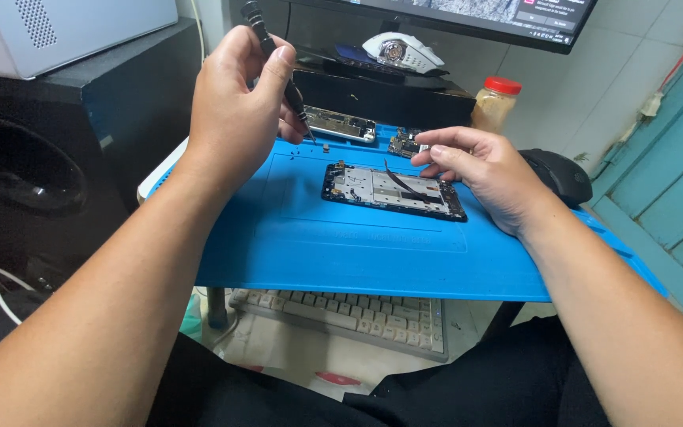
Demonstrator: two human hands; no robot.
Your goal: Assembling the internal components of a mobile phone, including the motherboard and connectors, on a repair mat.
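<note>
The left hand point(235, 111) pinches a black screwdriver point(278, 67), tip hovering just behind the opened phone point(393, 190) on the blue mat point(318, 245). The right hand point(484, 170) rests loosely curled at the phone's right end, holding nothing. Best keep the driver upright, the phone pinned.

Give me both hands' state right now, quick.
Left hand: closed around a black screwdriver, raised above the blue mat.
Right hand: loosely open, fingertips at the opened phone.

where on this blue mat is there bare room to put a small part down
The near half of the blue mat, between the opened phone frame and the mat's front edge, is bare. The far edge is crowded: left hand with screwdriver, loose boards, right hand.
</note>
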